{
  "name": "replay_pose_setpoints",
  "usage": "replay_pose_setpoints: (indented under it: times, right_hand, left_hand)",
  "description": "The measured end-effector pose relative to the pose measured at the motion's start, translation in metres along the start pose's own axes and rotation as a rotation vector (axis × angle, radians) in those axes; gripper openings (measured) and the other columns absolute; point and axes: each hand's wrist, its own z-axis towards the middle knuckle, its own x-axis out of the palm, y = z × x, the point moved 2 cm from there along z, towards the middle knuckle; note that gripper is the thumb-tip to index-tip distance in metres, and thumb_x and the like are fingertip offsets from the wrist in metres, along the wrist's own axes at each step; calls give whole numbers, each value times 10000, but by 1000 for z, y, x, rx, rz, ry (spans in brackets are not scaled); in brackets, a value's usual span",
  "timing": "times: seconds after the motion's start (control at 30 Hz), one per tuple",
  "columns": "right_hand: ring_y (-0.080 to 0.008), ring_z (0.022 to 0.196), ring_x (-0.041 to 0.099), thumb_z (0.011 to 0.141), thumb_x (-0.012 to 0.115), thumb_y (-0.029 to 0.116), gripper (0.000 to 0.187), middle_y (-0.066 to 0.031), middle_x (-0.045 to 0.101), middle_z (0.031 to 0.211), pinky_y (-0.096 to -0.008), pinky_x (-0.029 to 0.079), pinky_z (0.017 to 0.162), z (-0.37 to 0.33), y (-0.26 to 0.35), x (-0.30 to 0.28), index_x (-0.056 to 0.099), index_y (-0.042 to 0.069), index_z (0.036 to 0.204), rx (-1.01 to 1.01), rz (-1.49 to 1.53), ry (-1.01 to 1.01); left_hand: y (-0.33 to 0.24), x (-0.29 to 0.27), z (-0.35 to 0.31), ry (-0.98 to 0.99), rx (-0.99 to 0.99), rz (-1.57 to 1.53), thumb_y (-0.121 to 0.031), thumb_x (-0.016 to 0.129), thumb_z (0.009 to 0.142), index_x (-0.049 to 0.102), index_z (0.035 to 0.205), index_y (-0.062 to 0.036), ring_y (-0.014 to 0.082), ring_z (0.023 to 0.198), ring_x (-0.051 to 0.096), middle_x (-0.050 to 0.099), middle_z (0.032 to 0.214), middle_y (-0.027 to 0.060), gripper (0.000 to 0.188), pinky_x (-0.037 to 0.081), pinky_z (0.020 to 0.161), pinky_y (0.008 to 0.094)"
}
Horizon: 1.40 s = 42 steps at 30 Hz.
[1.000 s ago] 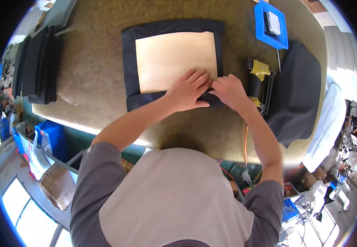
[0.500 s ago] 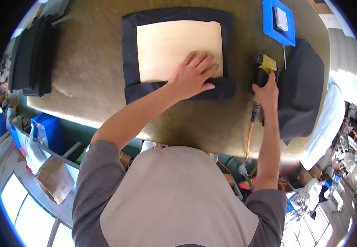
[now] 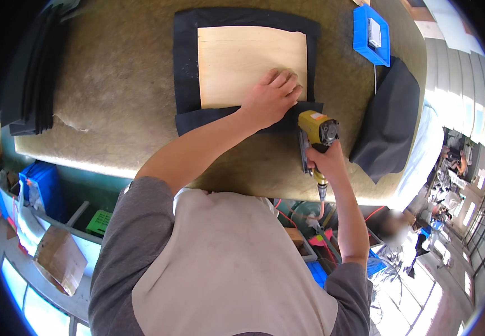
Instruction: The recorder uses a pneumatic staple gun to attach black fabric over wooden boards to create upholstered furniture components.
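A thin, pale wooden board lies on a larger piece of black fabric. The fabric's near flap is folded toward me, over the board's near edge. My left hand presses down on the board's near right part with bent fingers; its thumb is hidden. Gripped in my right hand is a yellow and black pneumatic staple gun, held just right of the board's near right corner. An air hose runs from its handle down past the table edge.
A blue plastic bin holding small white boxes stands far right. Loose black fabric lies near the table's right edge. Dark stacked panels stand at the left. Below the near edge are a cardboard box and a blue crate.
My right hand has brought the staple gun left, toward the board's near right corner, and turned it. My left hand stays on the board, its fingers now more bent. The view has shifted slightly.
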Motion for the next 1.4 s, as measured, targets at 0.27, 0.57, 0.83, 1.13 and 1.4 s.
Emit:
replay_pose_setpoints:
  times: [0.27, 0.57, 0.83, 1.13, 1.4]
  right_hand:
    - [-132, 531, 658, 778, 700, 90, 174, -90, 665, 663, -315, 548, 513, 13, 12, 1, 654, -54, 864, -5, 60, -26]
    - [-464, 862, 676, 783, 682, 137, 293, -256, 698, 857, -471, 542, 778, 23, 128, 18, 676, -11, 1036, -464, -466, 35]
    - [-457, 811, 678, 787, 652, 101, 264, -263, 695, 832, -463, 541, 771, 68, 146, 50, 657, -43, 1008, -452, -514, 189]
    - [-181, 500, 654, 807, 642, 65, 131, -97, 624, 599, -351, 516, 498, 87, 145, 32, 621, -56, 851, -226, -335, 309]
    - [-395, 758, 700, 776, 708, 102, 282, -201, 696, 796, -402, 561, 723, 18, 139, 64, 689, 16, 1044, -402, -434, 451]
  left_hand:
    - [12, -18, -20, -106, -26, -2, -360, 672, 924, 612, 1296, -93, 285, 1302, 512, 565, 1354, 117, 462, 383, 1126, 443]
    - [62, -102, -150, 93, -502, -77, -420, 788, 835, 679, 1141, -83, 284, 874, 633, 637, 928, 78, 467, 492, 763, 412]
    - [64, -107, -144, -43, -370, -144, -249, 813, 810, 586, 740, -100, 253, 709, 600, 544, 692, 35, 280, 470, 672, 395]
    - [79, -92, -138, -187, -425, -103, -259, 787, 818, 562, 695, -128, 215, 723, 563, 556, 683, 14, 288, 437, 681, 384]
    - [82, -94, -137, -110, -500, -150, -253, 770, 849, 597, 716, -106, 228, 759, 595, 618, 700, 26, 263, 450, 703, 385]
